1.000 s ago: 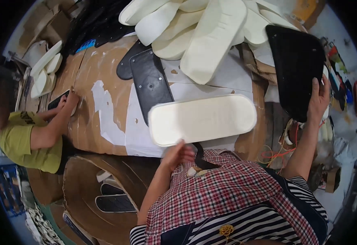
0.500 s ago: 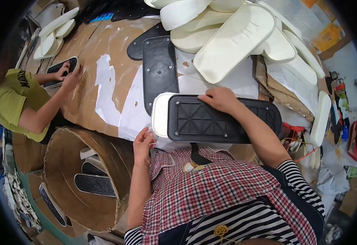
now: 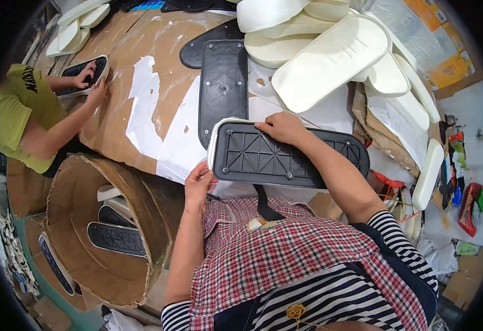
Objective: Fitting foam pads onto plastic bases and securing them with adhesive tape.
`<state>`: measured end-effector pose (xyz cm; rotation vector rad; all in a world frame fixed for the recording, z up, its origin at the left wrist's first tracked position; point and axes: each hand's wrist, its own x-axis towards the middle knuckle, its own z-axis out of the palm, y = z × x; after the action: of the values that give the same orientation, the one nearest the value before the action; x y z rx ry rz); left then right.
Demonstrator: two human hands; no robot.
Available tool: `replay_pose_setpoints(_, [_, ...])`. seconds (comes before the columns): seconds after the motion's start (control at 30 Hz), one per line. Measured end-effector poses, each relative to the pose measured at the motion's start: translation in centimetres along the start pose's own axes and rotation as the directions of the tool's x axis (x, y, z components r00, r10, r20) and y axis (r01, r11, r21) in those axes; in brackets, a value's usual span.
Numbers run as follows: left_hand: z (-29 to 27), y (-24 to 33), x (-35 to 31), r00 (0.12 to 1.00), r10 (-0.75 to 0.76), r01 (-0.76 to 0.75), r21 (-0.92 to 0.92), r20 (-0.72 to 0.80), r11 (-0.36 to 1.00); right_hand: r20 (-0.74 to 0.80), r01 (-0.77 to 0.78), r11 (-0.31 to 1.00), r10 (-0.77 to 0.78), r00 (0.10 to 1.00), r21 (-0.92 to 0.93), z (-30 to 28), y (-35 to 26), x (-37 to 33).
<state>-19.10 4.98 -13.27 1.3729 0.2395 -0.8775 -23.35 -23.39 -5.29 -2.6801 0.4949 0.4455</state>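
— Fingers first: what are they doing?

— The right hand (image 3: pixel 284 128) lies flat on the far edge of the black ribbed plate (image 3: pixel 288 155), its fingers close together and pressing down. The left hand (image 3: pixel 198 185) is at the plate's near corner, with curled fingertips pinching the rim of the white foam pad (image 3: pixel 213 148) that peeks out under the plate.

— So where is the plate?

— Right under the right palm and just past the left fingertips, lying flat on the white paper (image 3: pixel 178 138) on the cardboard table (image 3: pixel 136 55).

— What could go wrong?

— I think the plate could slide off the pad. Only one end is held, and the other end, far from both hands, is free. A hard push could make that end swing sideways or tip up.

— Anything else?

— Left fingertips could get squeezed between plate and pad if the right hand presses hard. Also, a second black plate (image 3: pixel 223 83) lies just beyond the right fingers, and a heap of white foam pads (image 3: pixel 330 60) sits past it. A big shove could bump them.

— And the other person?

— That person's hands (image 3: pixel 89 80) are well apart, busy with their own black piece (image 3: pixel 81 74). No danger there, I think.
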Motion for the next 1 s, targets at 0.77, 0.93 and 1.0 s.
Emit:
replay_pose_setpoints(0.77, [0.8, 0.7, 0.3, 0.998, 0.032, -0.034, -0.031, -0.046, 0.999, -0.078, -0.010, 0.997, 0.005, 0.997, -0.074, 0.8, -0.3, 1.4])
replay_pose_setpoints(0.93, [0.4, -0.2, 1.0, 0.994, 0.108, -0.109, -0.056, -0.010, 0.993, -0.094, -0.006, 0.996, -0.002, 0.996, -0.084, 1.1, -0.1, 2.0])
replay_pose_setpoints(1.0, [0.5, -0.2, 1.0, 0.986, 0.166, -0.166, -0.009, 0.020, 0.986, -0.120, -0.025, 0.998, 0.017, 0.993, -0.060, 1.5, 0.3, 2.1])
